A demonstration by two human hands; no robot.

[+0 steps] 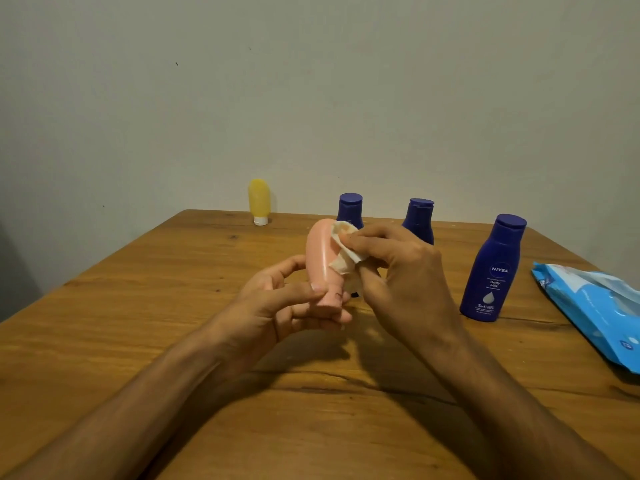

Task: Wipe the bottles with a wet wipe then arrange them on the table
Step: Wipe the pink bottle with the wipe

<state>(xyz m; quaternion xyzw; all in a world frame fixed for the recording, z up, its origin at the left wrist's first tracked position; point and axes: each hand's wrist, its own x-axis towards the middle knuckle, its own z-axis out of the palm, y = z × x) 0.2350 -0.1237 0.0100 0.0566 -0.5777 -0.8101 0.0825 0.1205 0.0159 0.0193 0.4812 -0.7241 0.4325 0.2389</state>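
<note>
While I watch through the head camera, progress: one bottle is mid-wipe, so I judge the job well short of done.
Pink bottle [320, 251]: held above the middle of the table [156, 341], cap end towards me, body tilted up and away; not yet set down.
Left hand [277, 303]: thumb and fingers pinch the cap end.
Right hand [405, 271]: fingers curl round the wet wipe [341, 261], pressing it on the bottle's upper right side.
Yellow bottle [259, 199]: stands cap-down at the far left edge.
Far blue bottle [350, 207], middle blue bottle [419, 220], near blue bottle [493, 268]: upright on the right; whether any has been wiped I cannot tell.
Left to do: finish the pink one, possibly wipe others, then arrange all five.
Hidden: the far blue bottle's lower part sits behind the pink bottle and my right hand; the wipes pack [588, 306] is cut off at the right edge.
</note>
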